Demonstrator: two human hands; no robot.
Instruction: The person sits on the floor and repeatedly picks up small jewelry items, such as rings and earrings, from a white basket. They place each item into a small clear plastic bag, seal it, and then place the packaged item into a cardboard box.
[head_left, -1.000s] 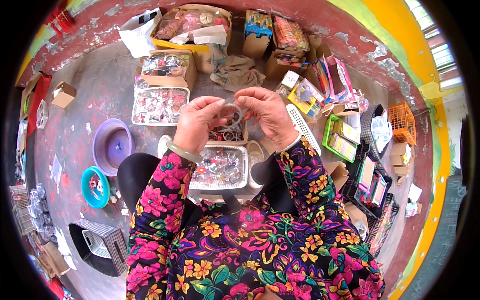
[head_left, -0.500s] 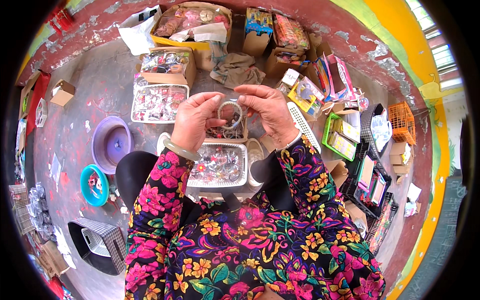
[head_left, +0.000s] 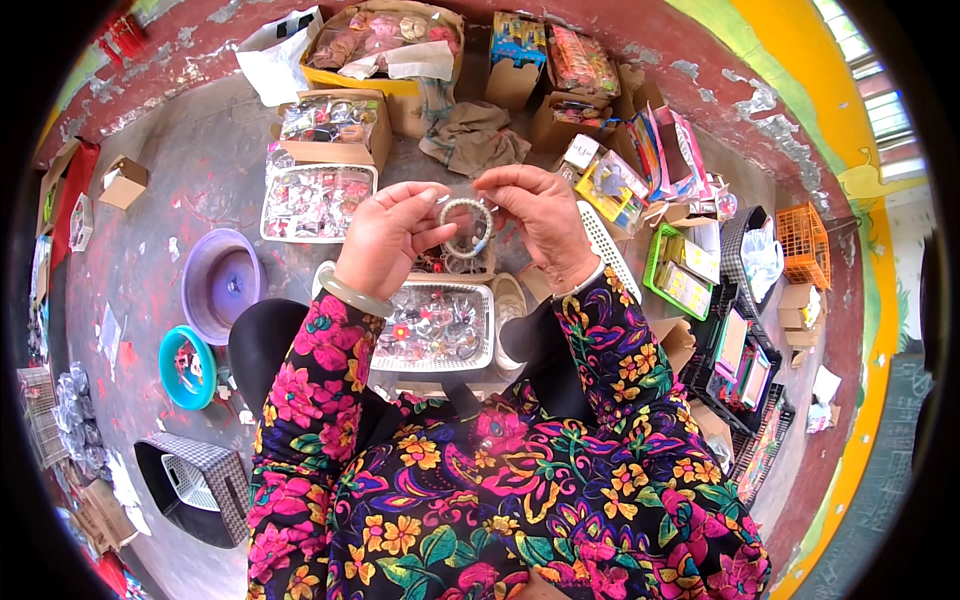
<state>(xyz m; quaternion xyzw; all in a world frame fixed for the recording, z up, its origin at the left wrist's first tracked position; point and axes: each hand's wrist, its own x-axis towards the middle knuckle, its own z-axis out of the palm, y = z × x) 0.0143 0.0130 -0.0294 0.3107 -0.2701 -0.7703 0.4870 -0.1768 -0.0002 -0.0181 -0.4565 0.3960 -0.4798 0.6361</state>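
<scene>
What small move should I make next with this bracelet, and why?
I'd probably slide the right hand along the top edge of the clear plastic bag toward the left hand: both hands appear to pinch near that edge, and the pale bracelet hangs below, seemingly inside. Whether the edge is sealed is too small to tell.
</scene>
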